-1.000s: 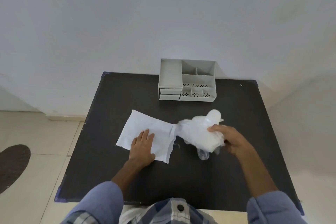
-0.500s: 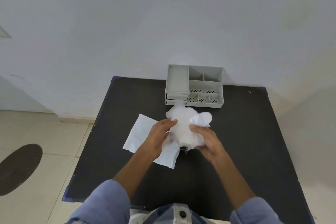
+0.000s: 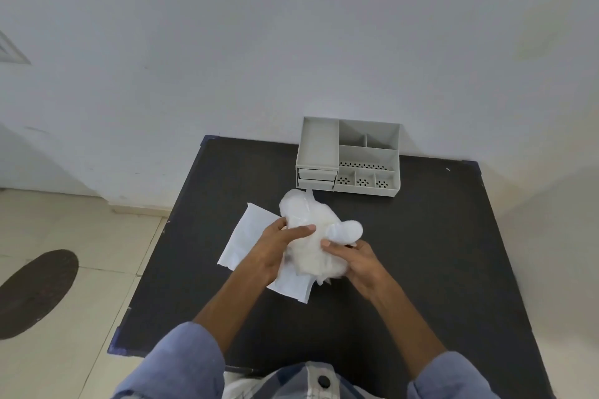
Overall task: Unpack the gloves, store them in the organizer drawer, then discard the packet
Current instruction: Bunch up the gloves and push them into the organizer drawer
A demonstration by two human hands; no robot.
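A crumpled bundle of thin white plastic gloves (image 3: 311, 230) is held above the middle of the black table (image 3: 437, 253). My left hand (image 3: 275, 246) grips its left side and my right hand (image 3: 353, 262) grips its right side, thumb on top. The flat white packet (image 3: 246, 236) lies on the table beneath and to the left of the bundle, partly hidden by my left hand and forearm. The grey organizer (image 3: 348, 155) stands at the table's far edge against the wall, its two small drawers (image 3: 315, 179) at the lower left, both closed.
The white wall rises right behind the organizer. A tiled floor with a dark round patch (image 3: 35, 291) lies to the left of the table. The table's left edge runs close beside the packet.
My left hand left the flat packet and joined the right on the glove bundle. The bundle moved left and toward the organizer, now held over the packet's right end.
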